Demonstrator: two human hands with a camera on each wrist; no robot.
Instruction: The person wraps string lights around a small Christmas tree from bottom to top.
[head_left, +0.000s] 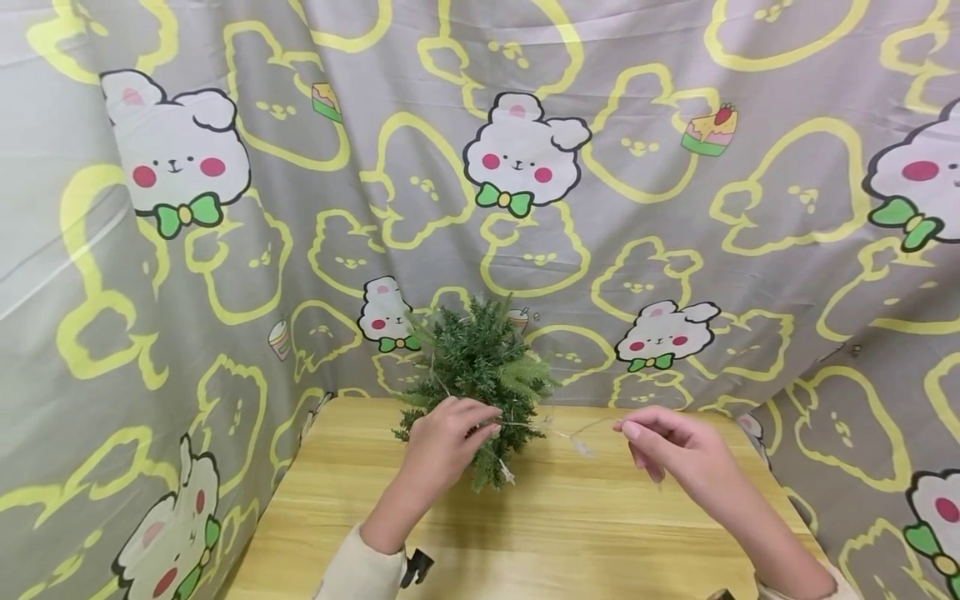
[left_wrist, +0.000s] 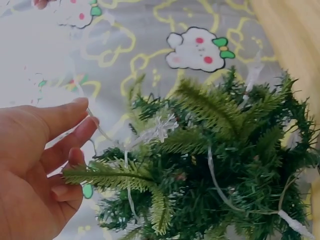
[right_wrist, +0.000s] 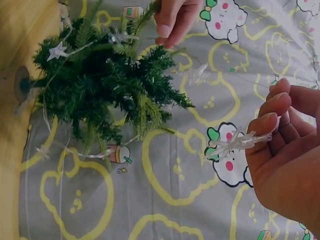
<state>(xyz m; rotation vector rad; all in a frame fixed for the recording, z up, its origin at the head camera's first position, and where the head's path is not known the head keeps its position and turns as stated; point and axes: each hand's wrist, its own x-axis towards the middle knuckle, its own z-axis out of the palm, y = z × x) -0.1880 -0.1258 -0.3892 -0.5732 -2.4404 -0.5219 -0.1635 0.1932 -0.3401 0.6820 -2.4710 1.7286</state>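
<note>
A small artificial Christmas tree [head_left: 476,358] stands on the wooden table [head_left: 360,492]. Clear string lights [left_wrist: 216,182] wind around its branches. My left hand [head_left: 450,437], in front of the tree, pinches the light wire between thumb and forefinger. Off to the right of the tree, my right hand [head_left: 678,446] pinches another stretch of the same wire, which spans between both hands. In the right wrist view, a clear snowflake light [right_wrist: 232,145] dangles beside the right fingers, and a star light [right_wrist: 57,50] sits low on the branches. The tree's round base [right_wrist: 21,82] shows there too.
A grey cloth [head_left: 405,242] with yellow outlines and white cartoon rabbits hangs behind the table and along both sides. A small black object [head_left: 417,567] shows by the left sleeve [head_left: 363,571].
</note>
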